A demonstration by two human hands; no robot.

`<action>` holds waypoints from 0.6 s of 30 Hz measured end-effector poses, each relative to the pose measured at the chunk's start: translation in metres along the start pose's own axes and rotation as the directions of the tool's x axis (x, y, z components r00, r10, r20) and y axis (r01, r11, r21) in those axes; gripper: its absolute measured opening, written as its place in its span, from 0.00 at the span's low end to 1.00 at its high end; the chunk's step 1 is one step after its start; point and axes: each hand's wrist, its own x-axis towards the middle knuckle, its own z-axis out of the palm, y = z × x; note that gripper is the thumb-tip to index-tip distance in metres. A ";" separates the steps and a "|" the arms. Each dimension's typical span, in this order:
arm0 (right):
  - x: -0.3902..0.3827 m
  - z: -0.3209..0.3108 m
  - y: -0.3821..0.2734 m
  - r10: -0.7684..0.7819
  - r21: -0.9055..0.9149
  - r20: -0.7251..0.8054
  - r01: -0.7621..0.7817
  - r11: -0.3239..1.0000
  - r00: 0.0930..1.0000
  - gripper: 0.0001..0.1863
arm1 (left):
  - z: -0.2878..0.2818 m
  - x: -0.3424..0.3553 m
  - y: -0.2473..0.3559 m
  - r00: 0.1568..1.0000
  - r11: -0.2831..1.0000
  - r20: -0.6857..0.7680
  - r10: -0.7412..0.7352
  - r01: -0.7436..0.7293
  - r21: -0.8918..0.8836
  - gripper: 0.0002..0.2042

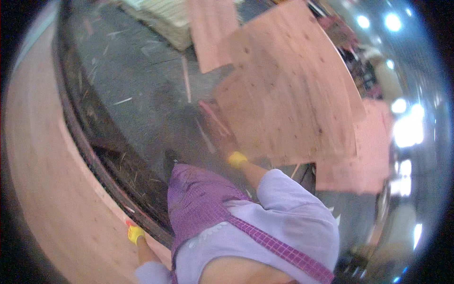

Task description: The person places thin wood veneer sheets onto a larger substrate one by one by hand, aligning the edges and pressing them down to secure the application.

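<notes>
Head view, wide fisheye, left of pair: camera is worn on the head and aimed downward; purple apron (196,201) is taken close, floor (146,85) and wood sheets (288,90) farther off.

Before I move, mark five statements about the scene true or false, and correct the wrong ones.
1. The left hand and the right hand are both covered in yellow. True.
2. The apron is plain green. False: it is purple with a grid pattern.
3. The right hand is by the near edge of a large wood sheet. True.
4. The left hand is far from any wood. False: it is at the pale wood panel on the left.
5. A thin strip lies on the dark floor. True.
</notes>
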 end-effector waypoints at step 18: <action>-0.138 -0.176 0.356 0.314 0.837 -0.546 0.521 0.167 0.777 0.11 | 0.124 0.026 0.054 0.922 0.930 0.128 0.367 -0.367 -0.023 0.07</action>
